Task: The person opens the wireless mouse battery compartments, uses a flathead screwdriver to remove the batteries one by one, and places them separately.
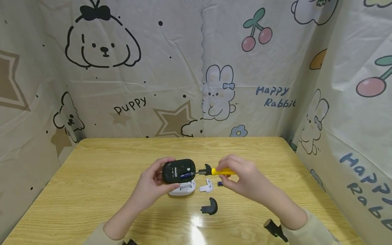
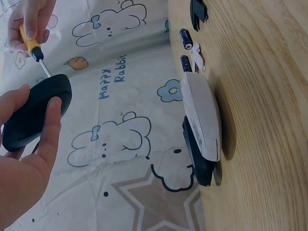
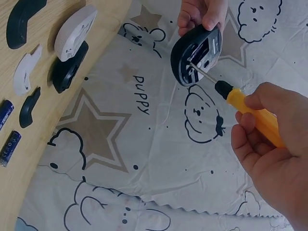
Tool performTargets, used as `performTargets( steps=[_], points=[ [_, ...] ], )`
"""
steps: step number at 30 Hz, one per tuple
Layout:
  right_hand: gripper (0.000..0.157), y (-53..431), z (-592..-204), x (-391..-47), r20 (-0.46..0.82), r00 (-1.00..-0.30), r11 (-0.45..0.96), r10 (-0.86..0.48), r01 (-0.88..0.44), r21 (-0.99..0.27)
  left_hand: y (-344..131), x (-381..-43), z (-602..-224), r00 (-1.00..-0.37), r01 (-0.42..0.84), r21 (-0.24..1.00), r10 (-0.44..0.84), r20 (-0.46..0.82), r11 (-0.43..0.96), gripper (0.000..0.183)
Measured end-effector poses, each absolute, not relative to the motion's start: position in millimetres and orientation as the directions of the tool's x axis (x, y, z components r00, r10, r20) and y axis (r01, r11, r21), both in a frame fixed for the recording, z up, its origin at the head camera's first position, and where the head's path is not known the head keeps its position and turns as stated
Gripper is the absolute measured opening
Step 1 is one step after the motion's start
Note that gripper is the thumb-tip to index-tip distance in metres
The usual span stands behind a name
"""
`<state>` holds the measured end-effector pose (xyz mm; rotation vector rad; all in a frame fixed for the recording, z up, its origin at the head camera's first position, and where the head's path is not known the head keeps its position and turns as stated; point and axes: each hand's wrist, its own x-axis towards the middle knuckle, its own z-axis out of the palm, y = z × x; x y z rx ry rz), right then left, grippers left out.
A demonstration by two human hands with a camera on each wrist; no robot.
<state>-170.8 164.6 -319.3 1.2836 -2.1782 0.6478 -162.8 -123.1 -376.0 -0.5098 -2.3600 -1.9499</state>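
My left hand (image 1: 147,185) holds a black computer mouse (image 1: 167,174) above the table, its underside facing the head camera. The mouse's battery bay is uncovered, and a blue battery (image 1: 185,176) lies in it. My right hand (image 1: 248,175) grips a screwdriver by its yellow handle (image 3: 262,122). The screwdriver's metal shaft (image 3: 204,73) reaches into the open bay near one end of the battery; whether the tip touches it I cannot tell. In the left wrist view, fingers and thumb wrap the mouse's (image 2: 29,115) sides.
Below the held mouse, a white mouse (image 1: 182,191) lies on the table (image 1: 122,153), with another black mouse (image 3: 71,70) beside it. To the right are a white cover (image 1: 208,186), a black cover (image 1: 211,207), a smaller black cover (image 3: 30,108) and two blue batteries (image 3: 10,148).
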Motion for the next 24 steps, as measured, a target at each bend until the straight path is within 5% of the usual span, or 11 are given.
performTargets(
  steps=[14, 24],
  points=[
    [0.028, 154.4, -325.2, -175.1, 0.641, -0.320, 0.355, -0.698, -0.932, -0.079, -120.2, -166.0, -377.5, -0.962, 0.230, 0.963, 0.182, 0.203, 0.139, 0.070],
    [0.020, 174.1, -340.5, -199.2, 0.691, -0.398, 0.255, -0.603, -0.917, -0.305, -126.1, -167.7, -377.7, -0.974, 0.166, 0.981, 0.173, 0.146, 0.104, 0.071]
  ],
)
